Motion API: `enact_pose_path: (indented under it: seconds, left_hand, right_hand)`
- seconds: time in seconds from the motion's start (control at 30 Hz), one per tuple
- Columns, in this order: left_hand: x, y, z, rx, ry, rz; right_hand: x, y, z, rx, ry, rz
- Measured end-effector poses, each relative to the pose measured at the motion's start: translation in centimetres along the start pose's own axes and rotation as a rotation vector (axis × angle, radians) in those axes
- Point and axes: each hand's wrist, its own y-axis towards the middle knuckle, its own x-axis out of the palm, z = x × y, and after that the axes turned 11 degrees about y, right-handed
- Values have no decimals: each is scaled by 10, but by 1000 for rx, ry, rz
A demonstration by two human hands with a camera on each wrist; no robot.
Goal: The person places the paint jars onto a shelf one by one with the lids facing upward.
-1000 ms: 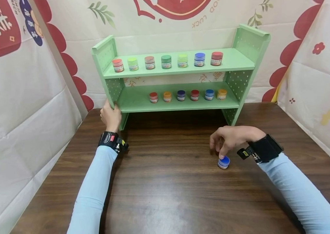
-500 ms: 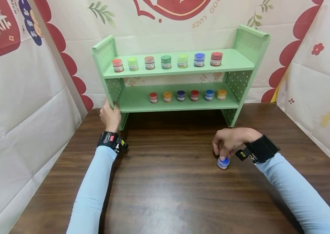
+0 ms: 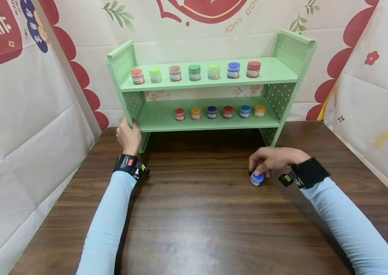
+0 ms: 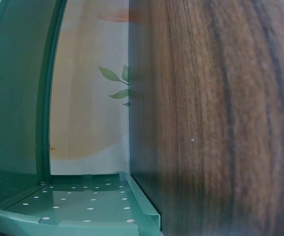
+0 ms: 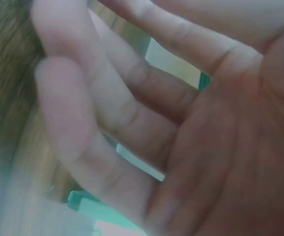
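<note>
At the left end of the green two-tier shelf [image 3: 211,125], my left hand [image 3: 129,136] grips the lower part of the side panel. My right hand [image 3: 270,160], in front of the shelf's right end, pinches a small paint jar [image 3: 257,179] with a blue lid between thumb and fingers. Whether the jar touches the table or is slightly raised, I cannot tell. In the right wrist view, the palm and bent fingers [image 5: 68,113] fill the picture, and the jar is out of sight. The left wrist view shows the shelf's perforated side panel [image 4: 78,201], but not the hand.
Several small paint jars stand in a row on the upper tier, among them a dark green jar [image 3: 194,72]. Another row stands on the lower tier, including a yellow jar [image 3: 259,111]. A printed white cloth [image 3: 207,46] hangs behind the brown wooden table [image 3: 194,214].
My right hand has closed in on the blue-lidded paint jar, which has shifted slightly left and toward the shelf with it. My left hand stays on the shelf's side panel.
</note>
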Motion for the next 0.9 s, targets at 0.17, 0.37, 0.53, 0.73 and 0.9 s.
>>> enact_pose_path:
  seconds: [0.17,0.37,0.53,0.73,0.9]
  left_hand:
    - [0,0,0,7,-3,4]
    - [0,0,0,7,-3,7]
    - [-1,0,1,6,-6,4]
    - [-1,0,1,6,-10,2]
    - [-1,0,1,3,-10,-5]
  right_hand:
    - [-5,3,10,-15,4,71]
    - [-11,6,21,-64,-67,159]
    - [-14,8,28,-82,-60,214]
    - [-14,8,28,-88,-63,272]
    - [-12,8,26,-32,-74,304]
